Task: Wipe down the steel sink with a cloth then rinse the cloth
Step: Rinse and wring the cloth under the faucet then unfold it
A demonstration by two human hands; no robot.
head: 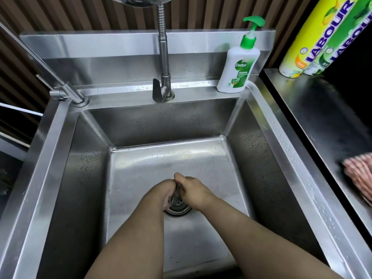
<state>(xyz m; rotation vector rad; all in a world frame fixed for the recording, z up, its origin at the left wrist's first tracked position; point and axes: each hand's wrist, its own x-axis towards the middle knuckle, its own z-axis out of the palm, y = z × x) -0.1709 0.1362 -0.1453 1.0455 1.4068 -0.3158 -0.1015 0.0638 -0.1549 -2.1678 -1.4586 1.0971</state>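
Both hands wringing a dark wad over the drain.
Our left hand (167, 191) and right hand (191, 190) grip closed on what looks like the cloth (178, 191), directly above the drain (179, 208) in the sink (141, 125). Faucet (163, 57) beyond the grip, dry; next we likely need water running.
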